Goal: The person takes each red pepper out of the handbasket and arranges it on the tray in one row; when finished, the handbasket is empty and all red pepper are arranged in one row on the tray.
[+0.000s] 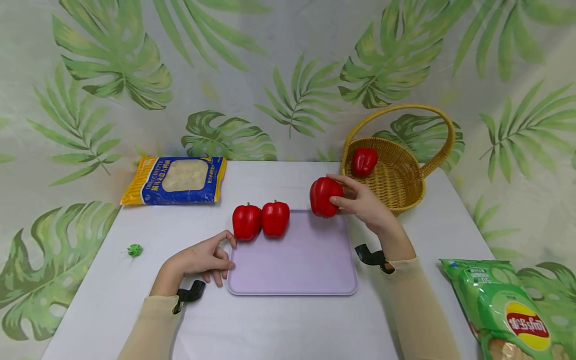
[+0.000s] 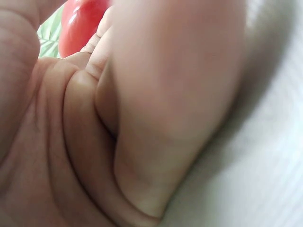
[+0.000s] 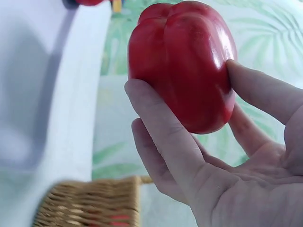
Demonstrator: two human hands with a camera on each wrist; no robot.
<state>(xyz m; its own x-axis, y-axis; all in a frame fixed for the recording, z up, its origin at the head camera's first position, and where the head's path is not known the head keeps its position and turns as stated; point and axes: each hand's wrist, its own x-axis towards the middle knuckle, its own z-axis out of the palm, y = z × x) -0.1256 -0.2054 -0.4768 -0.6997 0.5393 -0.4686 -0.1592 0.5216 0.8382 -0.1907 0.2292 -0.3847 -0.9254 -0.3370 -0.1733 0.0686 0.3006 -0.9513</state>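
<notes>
My right hand (image 1: 362,200) holds a red bell pepper (image 1: 325,197) over the back right corner of a pale purple tray (image 1: 292,270). In the right wrist view, the thumb and fingertips grip the lower part of this pepper (image 3: 182,66). Two more bell peppers, a left one (image 1: 246,222) and a right one (image 1: 275,219), stand side by side at the tray's back left. My left hand (image 1: 202,257) rests beside the tray's left edge with its fingers loosely bent. One fingertip is right at the rim by the left pepper.
A wicker basket (image 1: 400,192) with a tall handle stands at the back right, a bell pepper (image 1: 364,161) inside. Pasta in a blue and yellow bag (image 1: 180,181) lies at the back left. A small green thing (image 1: 134,250) is at left, a green chip bag (image 1: 508,310) at front right.
</notes>
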